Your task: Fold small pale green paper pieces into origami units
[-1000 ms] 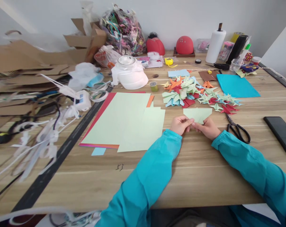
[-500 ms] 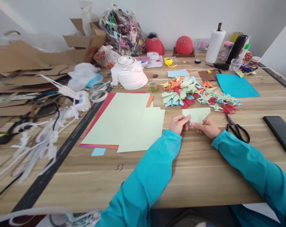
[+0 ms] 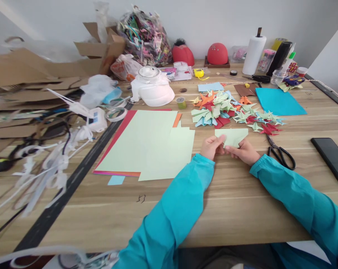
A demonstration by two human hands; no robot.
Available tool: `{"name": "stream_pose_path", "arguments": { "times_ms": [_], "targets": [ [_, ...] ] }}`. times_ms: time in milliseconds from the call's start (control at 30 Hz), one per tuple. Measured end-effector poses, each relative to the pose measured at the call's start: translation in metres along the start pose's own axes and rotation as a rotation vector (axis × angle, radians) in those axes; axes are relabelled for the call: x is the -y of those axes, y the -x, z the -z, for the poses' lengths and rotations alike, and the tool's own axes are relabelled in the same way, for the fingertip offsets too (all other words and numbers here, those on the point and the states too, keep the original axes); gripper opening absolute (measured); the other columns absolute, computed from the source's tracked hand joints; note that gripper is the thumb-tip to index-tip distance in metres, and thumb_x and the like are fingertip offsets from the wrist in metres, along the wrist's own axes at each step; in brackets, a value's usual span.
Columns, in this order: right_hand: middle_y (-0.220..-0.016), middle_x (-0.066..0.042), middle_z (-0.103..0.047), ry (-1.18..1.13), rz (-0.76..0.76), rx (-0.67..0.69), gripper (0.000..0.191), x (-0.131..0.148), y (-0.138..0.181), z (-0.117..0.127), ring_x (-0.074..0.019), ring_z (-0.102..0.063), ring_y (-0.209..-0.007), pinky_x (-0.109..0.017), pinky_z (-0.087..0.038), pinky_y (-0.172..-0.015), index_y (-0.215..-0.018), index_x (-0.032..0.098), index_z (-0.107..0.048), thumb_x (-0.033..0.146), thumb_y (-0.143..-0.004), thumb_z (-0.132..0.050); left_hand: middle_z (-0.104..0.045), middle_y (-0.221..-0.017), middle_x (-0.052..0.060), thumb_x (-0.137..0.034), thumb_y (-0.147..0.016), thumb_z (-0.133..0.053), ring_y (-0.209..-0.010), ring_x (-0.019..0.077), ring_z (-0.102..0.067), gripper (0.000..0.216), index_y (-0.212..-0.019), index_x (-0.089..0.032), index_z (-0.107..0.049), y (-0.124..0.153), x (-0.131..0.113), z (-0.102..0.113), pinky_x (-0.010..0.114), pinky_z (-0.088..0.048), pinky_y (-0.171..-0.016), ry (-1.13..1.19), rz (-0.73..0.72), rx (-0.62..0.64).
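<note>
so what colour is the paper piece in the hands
The paper piece is pale green, seen best in the head view.

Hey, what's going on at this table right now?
A person in teal sleeves is working a small pale green paper, pinching its near edge with the left hand and the right hand. A pile of folded coloured paper shapes lies just beyond it, scissors lie to the right, and large pale green sheets lie to the left.
</note>
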State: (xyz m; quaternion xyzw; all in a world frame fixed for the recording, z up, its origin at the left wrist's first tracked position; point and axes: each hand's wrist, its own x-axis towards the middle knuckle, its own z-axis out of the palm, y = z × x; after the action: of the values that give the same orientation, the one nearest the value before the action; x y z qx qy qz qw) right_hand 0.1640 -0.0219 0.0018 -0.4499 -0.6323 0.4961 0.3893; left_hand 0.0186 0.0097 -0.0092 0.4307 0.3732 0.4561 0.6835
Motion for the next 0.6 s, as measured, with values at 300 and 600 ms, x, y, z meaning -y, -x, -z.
{"name": "stream_pose_path", "arguments": {
  "times_ms": [300, 600],
  "targets": [
    [-0.051, 0.002, -0.053, -0.19, -0.055, -0.272, 0.037, -0.002, -0.003, 0.0, -0.0078, -0.042, -0.044, -0.022, -0.034, -0.041, -0.07, 0.014, -0.061, 0.049, -0.061, -0.068, -0.055, -0.044, -0.001, -0.043, -0.059, -0.068, -0.037, 0.0086, -0.047, 0.031, -0.062, -0.013, -0.061, 0.001, 0.004, 0.002, 0.022, -0.036, -0.038, -0.114, -0.035, 0.007],
    [-0.05, 0.003, -0.053, -0.268, -0.04, -0.272, 0.031, -0.005, -0.004, 0.0, -0.006, -0.04, -0.042, -0.021, -0.031, -0.04, -0.061, 0.014, -0.059, 0.044, -0.062, -0.069, -0.055, -0.048, -0.002, -0.041, -0.054, -0.072, -0.041, 0.0077, -0.046, 0.031, -0.064, -0.013, -0.062, 0.016, -0.006, -0.012, 0.022, -0.035, -0.041, -0.349, -0.045, 0.04]
  ]
}}
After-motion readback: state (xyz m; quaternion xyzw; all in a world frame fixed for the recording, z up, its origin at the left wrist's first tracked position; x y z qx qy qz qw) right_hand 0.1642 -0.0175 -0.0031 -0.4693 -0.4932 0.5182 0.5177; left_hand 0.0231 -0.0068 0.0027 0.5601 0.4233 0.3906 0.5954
